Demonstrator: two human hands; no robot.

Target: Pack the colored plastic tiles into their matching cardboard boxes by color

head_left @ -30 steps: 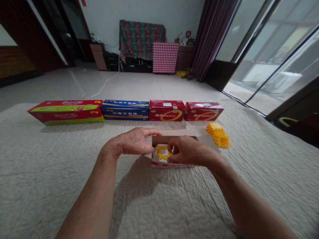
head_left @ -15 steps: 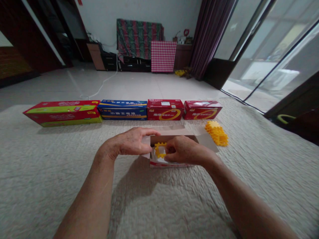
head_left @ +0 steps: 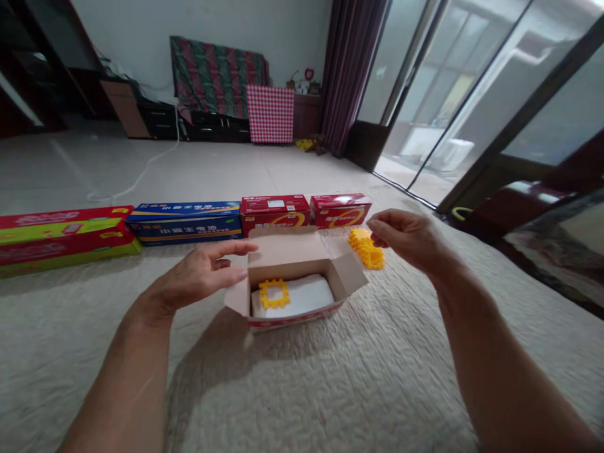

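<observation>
Your left hand (head_left: 201,277): thumb, forefinger parted, nothing gripped, at left end of open-flapped cardboard box (head_left: 297,269); square yellow plastic frame (head_left: 276,304) inside. Your right hand (head_left: 408,236): fingertips drawn together, hold unclear, near yellow plastic stack (head_left: 367,251) beyond box's right flap.

A purple curtain (head_left: 346,75) hangs right of a red-checked cloth (head_left: 270,114).
</observation>
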